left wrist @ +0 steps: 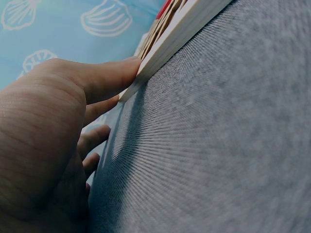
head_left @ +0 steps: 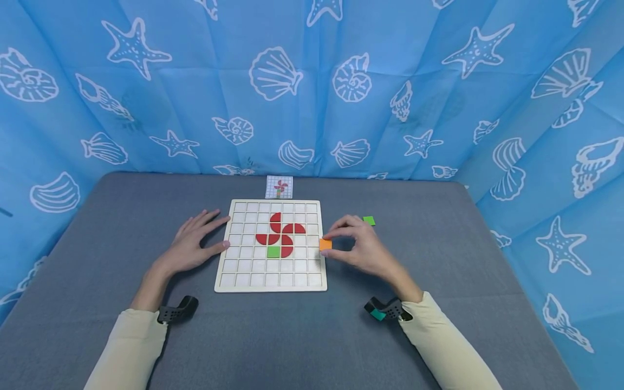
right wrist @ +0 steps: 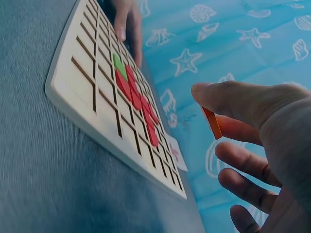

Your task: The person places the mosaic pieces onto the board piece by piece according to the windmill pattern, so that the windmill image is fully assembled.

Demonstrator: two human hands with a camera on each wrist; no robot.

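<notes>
A square wooden grid board (head_left: 251, 265) lies on the table, with red quarter-round tiles (head_left: 287, 240) forming a pinwheel and one green square tile (head_left: 273, 252) below it. My right hand (head_left: 363, 246) pinches an orange square tile (head_left: 325, 245) between thumb and fingers at the board's right edge; in the right wrist view the orange tile (right wrist: 212, 122) is seen edge-on. My left hand (head_left: 190, 246) rests at the board's left edge, fingers spread. In the left wrist view the thumb (left wrist: 114, 77) touches the side of the board (left wrist: 170, 41).
Behind the board lies a small pattern card (head_left: 279, 187) showing a similar pinwheel. A loose green square tile (head_left: 369, 221) is on the grey table (head_left: 302, 341), just beyond my right hand. A blue curtain (head_left: 312, 108) with shell prints hangs at the table's far edge.
</notes>
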